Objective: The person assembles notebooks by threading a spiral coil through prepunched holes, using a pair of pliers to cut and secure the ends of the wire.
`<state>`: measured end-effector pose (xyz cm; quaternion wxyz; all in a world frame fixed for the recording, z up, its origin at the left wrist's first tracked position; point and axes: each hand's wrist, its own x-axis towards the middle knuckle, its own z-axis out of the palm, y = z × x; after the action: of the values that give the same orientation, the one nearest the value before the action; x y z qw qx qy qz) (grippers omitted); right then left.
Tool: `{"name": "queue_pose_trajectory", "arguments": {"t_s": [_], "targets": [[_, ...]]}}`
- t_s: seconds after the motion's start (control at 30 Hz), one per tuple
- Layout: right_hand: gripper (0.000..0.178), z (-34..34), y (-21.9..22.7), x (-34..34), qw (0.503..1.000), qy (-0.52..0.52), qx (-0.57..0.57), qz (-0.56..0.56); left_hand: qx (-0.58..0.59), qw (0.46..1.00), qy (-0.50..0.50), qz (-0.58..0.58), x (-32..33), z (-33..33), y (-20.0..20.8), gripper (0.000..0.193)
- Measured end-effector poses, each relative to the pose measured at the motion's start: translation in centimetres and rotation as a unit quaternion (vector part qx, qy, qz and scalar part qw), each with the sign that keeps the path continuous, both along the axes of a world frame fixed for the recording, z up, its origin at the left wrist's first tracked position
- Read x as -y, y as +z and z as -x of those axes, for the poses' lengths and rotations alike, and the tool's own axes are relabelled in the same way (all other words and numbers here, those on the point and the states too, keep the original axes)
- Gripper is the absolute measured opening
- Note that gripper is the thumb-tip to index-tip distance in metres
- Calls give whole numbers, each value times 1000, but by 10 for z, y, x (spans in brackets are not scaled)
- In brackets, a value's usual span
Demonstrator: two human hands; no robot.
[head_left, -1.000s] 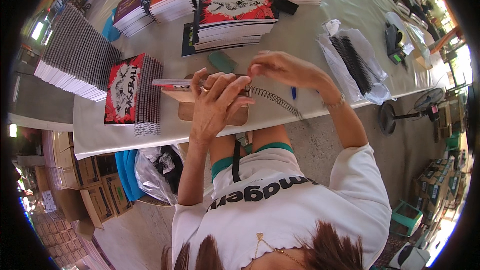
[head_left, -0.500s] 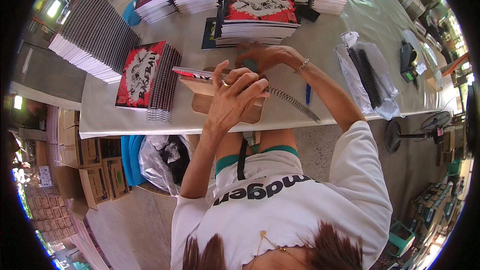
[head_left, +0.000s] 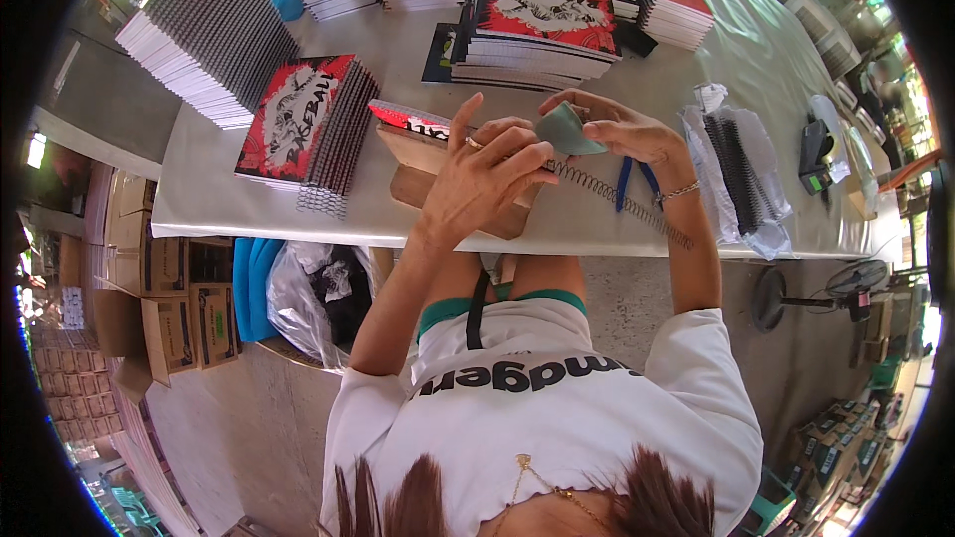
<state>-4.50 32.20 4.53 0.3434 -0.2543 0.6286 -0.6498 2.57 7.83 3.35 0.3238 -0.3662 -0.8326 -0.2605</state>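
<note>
A red, white and black notebook (head_left: 398,119) leans on a wooden block stand (head_left: 408,184) near the table's front edge. My left hand (head_left: 487,171) is closed over its right part, fingers bent and the index finger raised; the covered edge is hidden. From beside my left fingertips a loose dark wire coil (head_left: 612,196) trails right toward my right wrist. My right hand (head_left: 637,134) grips a grey-green curved piece (head_left: 572,129), cone-like in outline, just right of the left fingertips. Below the right hand lie blue-handled pliers (head_left: 625,184), partly covered by the coil and wrist.
Coil-bound notebooks stand in a tall stack (head_left: 214,35) and a shorter red stack (head_left: 298,124) at left. More notebook piles (head_left: 542,25) line the back. Dark coils on white wrapping (head_left: 736,174) and a black tape dispenser (head_left: 816,154) lie at right.
My right hand has come right and nearer from the book pile, raising the grey-green piece. My left hand stays on the notebook. The whole view has shifted slightly.
</note>
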Motion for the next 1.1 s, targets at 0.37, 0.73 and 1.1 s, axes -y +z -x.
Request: {"name": "queue_pose_trajectory", "arguments": {"t_s": [0.37, 0.73, 1.1], "targets": [[71, -19, 59, 7, 985, 130, -101, 54, 101, 975, 184, -79, 4, -15, 2, 45], [59, -24, 85, 36, 945, 89, -212, -231, 126, 974, 136, -130, 13, -13, 8, 38], [64, -9, 69, 52, 919, 40, -266, -289, 150, 971, 118, -146, 16, -10, 6, 46]]}}
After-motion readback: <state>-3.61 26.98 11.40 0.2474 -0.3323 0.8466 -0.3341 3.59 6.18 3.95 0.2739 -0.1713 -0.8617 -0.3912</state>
